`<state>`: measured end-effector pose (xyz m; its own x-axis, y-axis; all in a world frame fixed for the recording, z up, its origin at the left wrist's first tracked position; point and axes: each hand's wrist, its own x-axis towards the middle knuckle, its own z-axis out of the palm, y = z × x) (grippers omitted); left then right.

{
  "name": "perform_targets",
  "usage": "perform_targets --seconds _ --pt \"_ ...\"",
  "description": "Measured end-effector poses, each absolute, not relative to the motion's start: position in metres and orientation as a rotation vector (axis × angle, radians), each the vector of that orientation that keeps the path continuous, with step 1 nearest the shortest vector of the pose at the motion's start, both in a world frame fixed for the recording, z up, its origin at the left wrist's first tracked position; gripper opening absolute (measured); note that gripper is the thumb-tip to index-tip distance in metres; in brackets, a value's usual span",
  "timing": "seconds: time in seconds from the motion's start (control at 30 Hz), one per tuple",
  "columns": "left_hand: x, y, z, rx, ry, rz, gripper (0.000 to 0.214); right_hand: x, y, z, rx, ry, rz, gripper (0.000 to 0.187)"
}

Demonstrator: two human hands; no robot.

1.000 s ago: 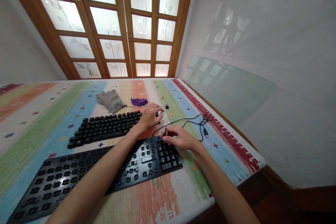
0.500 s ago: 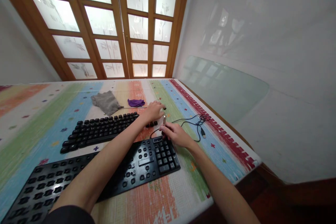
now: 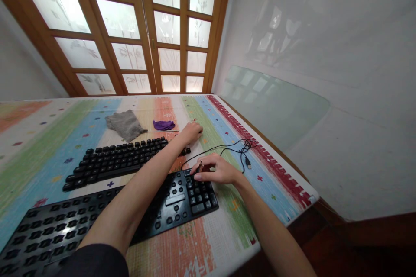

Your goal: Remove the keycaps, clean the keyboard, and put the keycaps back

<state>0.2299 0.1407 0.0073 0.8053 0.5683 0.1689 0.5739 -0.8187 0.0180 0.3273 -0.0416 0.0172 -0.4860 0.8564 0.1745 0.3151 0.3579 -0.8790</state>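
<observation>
A black keyboard (image 3: 175, 199) lies along the near side of the table, most of its keycaps off and bare sockets showing. Keycaps remain on its number pad (image 3: 199, 197). Over the top of that pad, my right hand (image 3: 222, 169) pinches a small slim tool (image 3: 199, 166), which looks like a keycap puller. Beyond the keyboard, loose black keycaps (image 3: 120, 162) stand in rows as on a keyboard. My left hand (image 3: 192, 132) reaches past their right end, low over the cloth. Its fingers are curled, and whatever they hold is hidden.
A grey cloth (image 3: 125, 124) and a purple cloth (image 3: 164, 125) lie behind the keycaps, near a thin dark rod (image 3: 162, 131). The keyboard's cable (image 3: 248, 143) is coiled at right, ending in a USB plug (image 3: 248, 162). A wall borders the table's right side.
My hands have moved apart. The right hand came down and nearer to the number pad with the tool; the left stays beyond the keycaps, its fingers now lower. The view shifted slightly.
</observation>
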Motion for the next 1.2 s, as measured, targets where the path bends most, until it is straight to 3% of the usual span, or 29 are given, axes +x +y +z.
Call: perform_targets --seconds 0.5,0.87,1.2 --pt "0.232 0.15 0.007 -3.071 -0.934 -0.356 0.023 0.332 -0.043 0.017 -1.141 -1.835 0.925 0.032" --pt "0.226 0.156 0.004 -3.143 -0.925 -0.43 0.018 0.33 -0.044 0.022 -1.09 -1.815 1.111 0.032" --pt "0.22 0.164 0.001 -3.128 -0.801 -0.357 0.015 0.331 -0.041 0.019 -1.127 -1.917 1.046 0.03"
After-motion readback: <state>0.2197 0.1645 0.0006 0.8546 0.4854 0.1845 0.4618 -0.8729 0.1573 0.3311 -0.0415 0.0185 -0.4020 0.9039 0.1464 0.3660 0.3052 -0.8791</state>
